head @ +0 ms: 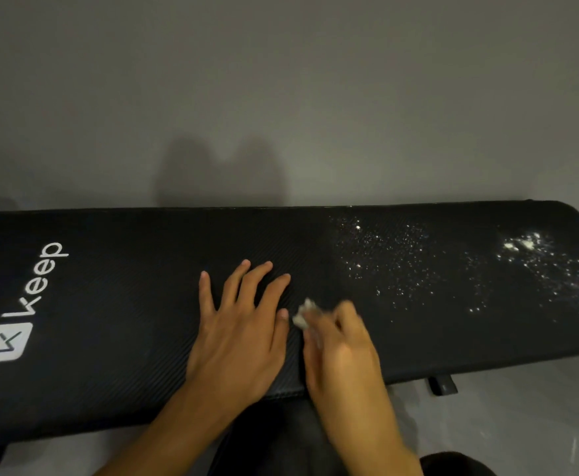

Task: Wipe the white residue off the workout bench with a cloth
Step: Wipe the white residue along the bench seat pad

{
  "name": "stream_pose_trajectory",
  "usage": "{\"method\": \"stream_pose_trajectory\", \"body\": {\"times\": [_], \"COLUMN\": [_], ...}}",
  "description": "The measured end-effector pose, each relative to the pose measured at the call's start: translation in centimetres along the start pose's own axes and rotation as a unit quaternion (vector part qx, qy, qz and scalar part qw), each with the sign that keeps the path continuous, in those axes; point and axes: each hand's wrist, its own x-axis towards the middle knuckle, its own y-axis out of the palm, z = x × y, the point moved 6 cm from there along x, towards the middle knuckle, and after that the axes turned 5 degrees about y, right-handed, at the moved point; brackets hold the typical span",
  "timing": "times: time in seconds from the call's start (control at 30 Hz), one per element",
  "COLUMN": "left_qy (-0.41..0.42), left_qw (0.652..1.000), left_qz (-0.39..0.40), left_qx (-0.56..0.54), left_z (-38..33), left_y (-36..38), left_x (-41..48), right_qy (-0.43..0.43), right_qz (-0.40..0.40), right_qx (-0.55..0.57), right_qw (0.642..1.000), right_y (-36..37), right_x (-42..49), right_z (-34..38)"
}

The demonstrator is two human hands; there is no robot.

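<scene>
White residue speckles black bench; right hand seemingly pinches cloth, left hand spread flat.

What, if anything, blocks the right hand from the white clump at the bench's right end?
Probably nothing, so yes: the right hand, gripping the cloth, has only bare bench and scattered specks between it and the clump.

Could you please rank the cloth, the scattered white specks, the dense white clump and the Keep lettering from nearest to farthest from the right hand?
1. cloth, gripped in the right hand itself.
2. scattered white specks, up and to its right.
3. dense white clump, far right end.
4. Keep lettering, far left end.
</scene>
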Motion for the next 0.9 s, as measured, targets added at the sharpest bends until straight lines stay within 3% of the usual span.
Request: {"method": "stream_pose_trajectory", "body": {"times": [0.27,0.47,0.7,0.8,0.9], "left_qy": [0.016,0.043,0.035,0.033,0.032], "left_qw": [1.000,0.998,0.999,0.998,0.998], "left_qz": [-0.004,-0.036,0.015,0.027,0.021], "left_qx": [0.011,0.031,0.037,0.047,0.051], "left_z": [-0.2,-1.2,-4.1,-4.7,-4.5], "left_y": [-0.2,-0.1,0.6,1.6,1.9], "left_x": [-0.5,-0.5,0.7,1.4,1.3], "right_qy": [0.039,-0.009,0.095,0.070,0.035], "right_qz": [-0.060,-0.022,-0.100,-0.076,-0.057], "right_qx": [0.002,0.056,-0.047,-0.075,-0.032], "right_qw": [0.997,0.998,0.989,0.992,0.997], "right_y": [0.3,-2.1,-4.2,-3.3,-3.7], "right_x": [3.4,-3.6,2.6,3.3,-0.5], "right_z": [-1.3,-2.7,-8.7,-7.1,-6.2]}}
